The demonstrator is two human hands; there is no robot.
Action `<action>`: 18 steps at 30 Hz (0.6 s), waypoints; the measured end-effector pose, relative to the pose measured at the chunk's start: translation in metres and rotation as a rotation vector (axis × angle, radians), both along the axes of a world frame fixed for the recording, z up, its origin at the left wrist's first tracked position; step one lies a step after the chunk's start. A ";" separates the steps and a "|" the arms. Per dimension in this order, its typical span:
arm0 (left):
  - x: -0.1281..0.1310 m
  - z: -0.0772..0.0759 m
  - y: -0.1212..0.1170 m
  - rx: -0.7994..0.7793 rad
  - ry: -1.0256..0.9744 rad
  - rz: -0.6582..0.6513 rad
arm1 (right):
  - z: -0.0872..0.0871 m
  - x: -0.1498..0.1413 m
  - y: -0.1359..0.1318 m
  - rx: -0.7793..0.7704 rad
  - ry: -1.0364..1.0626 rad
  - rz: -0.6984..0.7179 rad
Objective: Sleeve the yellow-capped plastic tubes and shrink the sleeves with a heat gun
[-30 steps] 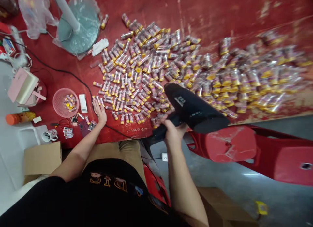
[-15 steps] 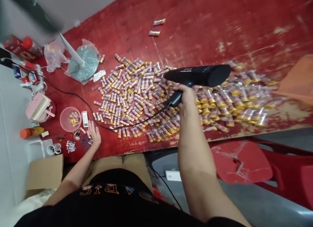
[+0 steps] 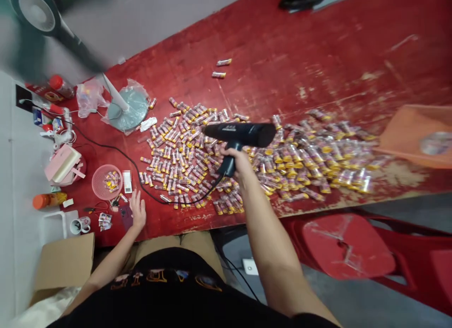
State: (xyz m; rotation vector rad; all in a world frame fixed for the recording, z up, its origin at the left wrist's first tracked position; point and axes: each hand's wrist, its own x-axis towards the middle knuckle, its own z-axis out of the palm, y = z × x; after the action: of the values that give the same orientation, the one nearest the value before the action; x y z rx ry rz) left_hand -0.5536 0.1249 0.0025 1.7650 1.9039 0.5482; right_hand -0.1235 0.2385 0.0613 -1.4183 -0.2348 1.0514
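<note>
My right hand [image 3: 237, 160] is wrapped round the handle of a black hair dryer [image 3: 243, 134], whose barrel lies level above the table and points to the right. Beneath it spread many small tubes in clear film [image 3: 183, 149] with yellow ends, packed close on the red table [image 3: 268, 69]. The dryer's black cord [image 3: 116, 151] runs left across the table. My left hand [image 3: 137, 210] rests flat with fingers spread, beside a dark phone [image 3: 125, 217] and below a small white box [image 3: 127, 181].
A pink basket [image 3: 103, 192] holds several small pieces. A wrapped fan base [image 3: 132, 112] stands behind it. On the right is an orange bin [image 3: 406, 130]; a red stool [image 3: 348, 245] stands by the table's front edge. A mug [image 3: 79, 225] sits left.
My right hand has moved the hair dryer to the left over the tubes. My left hand stays spread on the table. The whole view has shifted a little.
</note>
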 end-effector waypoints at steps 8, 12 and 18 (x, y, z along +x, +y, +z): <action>0.034 -0.010 0.013 -0.029 -0.129 -0.365 | 0.038 -0.065 -0.180 -0.026 0.256 -0.202; 0.080 -0.014 0.030 -0.031 -0.137 -0.584 | 0.047 -0.064 -0.244 -0.020 0.273 -0.404; 0.187 -0.019 0.037 -0.051 -0.111 -0.955 | 0.027 -0.028 -0.273 0.005 0.312 -0.518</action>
State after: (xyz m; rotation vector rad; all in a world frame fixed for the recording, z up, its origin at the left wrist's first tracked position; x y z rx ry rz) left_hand -0.3666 0.1618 -0.0163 2.2571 0.8060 0.2167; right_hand -0.1513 -0.0345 0.0883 -1.1979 0.3423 0.8189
